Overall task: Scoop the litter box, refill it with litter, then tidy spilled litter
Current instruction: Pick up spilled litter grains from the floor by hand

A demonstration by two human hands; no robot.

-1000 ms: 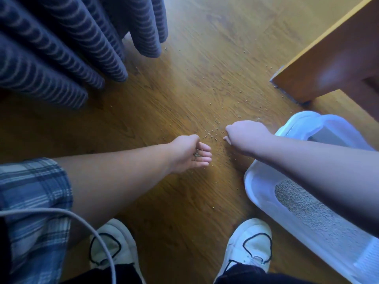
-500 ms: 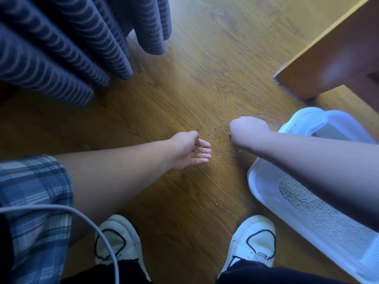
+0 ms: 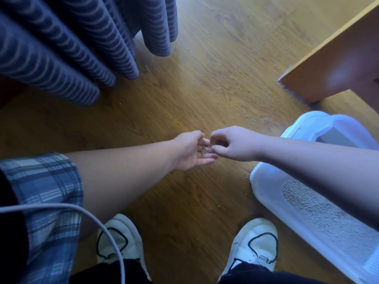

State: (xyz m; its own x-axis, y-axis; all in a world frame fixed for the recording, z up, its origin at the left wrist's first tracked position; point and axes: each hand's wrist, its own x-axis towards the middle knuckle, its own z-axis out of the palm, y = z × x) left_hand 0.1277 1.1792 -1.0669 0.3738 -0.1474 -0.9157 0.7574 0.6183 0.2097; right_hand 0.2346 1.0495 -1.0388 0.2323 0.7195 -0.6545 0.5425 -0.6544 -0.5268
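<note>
Your widest free room is the bare floor [image 3: 215,58] from 12 to 1 o'clock, all open boards. A darker strip of floor also runs out at 9 o'clock. At 10 to 11 o'clock the striped curtain [image 3: 71,48] hangs to the floor and walls off that side. At 2 o'clock a wooden furniture corner [image 3: 338,58] juts in, and the litter box [image 3: 264,181] fills 3 to 5 o'clock — only a narrow strip of floor lies between them. Your shoes [image 3: 121,238] stand at 6 o'clock and a cable [image 3: 82,210] crosses at 7. At the centre your left hand [image 3: 190,152] and right hand [image 3: 235,144] touch — the right's fingers pinch at the litter grains [image 3: 203,151] in the left palm.
</note>
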